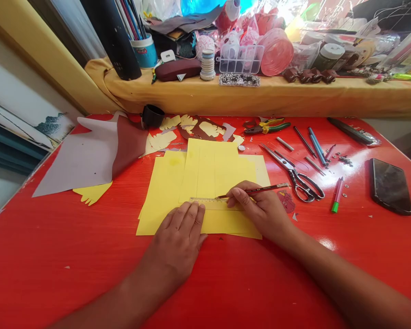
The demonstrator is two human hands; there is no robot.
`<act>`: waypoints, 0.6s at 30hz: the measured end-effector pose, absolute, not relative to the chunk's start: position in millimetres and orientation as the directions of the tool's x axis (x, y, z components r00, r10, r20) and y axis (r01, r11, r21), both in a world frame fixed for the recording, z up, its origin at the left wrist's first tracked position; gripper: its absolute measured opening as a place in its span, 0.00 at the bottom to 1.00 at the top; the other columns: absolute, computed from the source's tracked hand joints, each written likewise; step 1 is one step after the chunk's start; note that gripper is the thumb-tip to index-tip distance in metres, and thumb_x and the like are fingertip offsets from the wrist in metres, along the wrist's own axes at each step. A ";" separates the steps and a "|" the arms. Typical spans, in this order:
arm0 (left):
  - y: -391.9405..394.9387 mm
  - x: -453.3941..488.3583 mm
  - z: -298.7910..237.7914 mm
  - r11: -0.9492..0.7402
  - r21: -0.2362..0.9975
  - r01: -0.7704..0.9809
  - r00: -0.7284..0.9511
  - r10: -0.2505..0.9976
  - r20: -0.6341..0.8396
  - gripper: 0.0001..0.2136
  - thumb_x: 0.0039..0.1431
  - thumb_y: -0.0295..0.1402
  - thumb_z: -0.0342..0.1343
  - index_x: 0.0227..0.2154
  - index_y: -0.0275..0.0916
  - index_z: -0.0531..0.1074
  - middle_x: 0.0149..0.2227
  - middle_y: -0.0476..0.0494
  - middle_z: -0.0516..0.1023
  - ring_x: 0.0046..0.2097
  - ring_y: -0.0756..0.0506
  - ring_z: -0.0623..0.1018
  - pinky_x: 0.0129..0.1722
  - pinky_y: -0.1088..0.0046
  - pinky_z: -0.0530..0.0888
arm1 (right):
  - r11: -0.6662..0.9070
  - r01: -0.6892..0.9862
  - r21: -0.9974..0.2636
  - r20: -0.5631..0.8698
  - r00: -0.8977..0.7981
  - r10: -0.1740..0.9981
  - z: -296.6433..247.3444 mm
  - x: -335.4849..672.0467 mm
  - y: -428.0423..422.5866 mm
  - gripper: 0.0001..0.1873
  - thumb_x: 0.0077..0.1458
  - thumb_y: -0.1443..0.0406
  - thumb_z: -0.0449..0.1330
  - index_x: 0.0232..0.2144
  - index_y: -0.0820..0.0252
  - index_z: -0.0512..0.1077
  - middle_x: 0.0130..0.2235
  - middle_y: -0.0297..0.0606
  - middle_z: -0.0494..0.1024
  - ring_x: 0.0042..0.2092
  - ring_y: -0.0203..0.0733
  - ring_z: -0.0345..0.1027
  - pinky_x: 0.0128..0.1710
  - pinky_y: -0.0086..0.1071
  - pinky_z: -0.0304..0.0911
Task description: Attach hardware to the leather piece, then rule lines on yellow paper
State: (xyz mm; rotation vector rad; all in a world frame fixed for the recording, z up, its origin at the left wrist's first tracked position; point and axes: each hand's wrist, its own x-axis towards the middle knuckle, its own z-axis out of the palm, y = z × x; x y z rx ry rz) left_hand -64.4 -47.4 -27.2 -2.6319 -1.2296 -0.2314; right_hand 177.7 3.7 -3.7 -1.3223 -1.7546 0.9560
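Observation:
My left hand (181, 235) lies flat, fingers together and stretched out, its fingertips pressing the left end of a clear ruler (212, 203). The ruler rests across several stacked sheets of yellow paper (167, 183). Faint upright lines show on the top yellow sheet (208, 157). In my right hand (256, 205) a dark pencil (270, 188) is pinched, its tip touching the sheet at the ruler's upper edge. The pencil's other end points right. Part of the ruler is hidden under both hands.
Right of the paper lie scissors (294, 173), a pink pen (337, 194) and a phone (391, 186). Pliers (267, 126) and paper scraps (208, 128) are behind. A large grey-and-maroon sheet (85, 155) covers the left. A cluttered ledge (192, 98) borders the red table (205, 283).

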 end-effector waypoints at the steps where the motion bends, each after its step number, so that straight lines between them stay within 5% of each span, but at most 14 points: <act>1: -47.3 -64.2 -26.9 -0.624 -0.143 0.768 0.639 0.732 0.237 0.23 0.77 0.32 0.43 0.64 0.23 0.71 0.62 0.26 0.77 0.62 0.31 0.74 0.60 0.53 0.71 | 0.192 0.426 -0.884 0.115 -0.200 0.973 -4.5 178.2 3.7 0.24 0.74 0.52 0.54 0.30 0.56 0.79 0.35 0.39 0.83 0.38 0.43 0.77 0.40 0.35 0.69; 18: -46.4 -63.4 -22.8 -0.621 -0.176 0.764 0.645 0.722 0.249 0.23 0.78 0.33 0.40 0.63 0.24 0.72 0.61 0.29 0.79 0.61 0.33 0.75 0.60 0.55 0.70 | 0.143 0.384 -0.912 0.100 -0.129 0.987 -9.8 184.4 3.8 0.27 0.72 0.48 0.55 0.28 0.56 0.79 0.34 0.39 0.83 0.38 0.43 0.78 0.40 0.33 0.71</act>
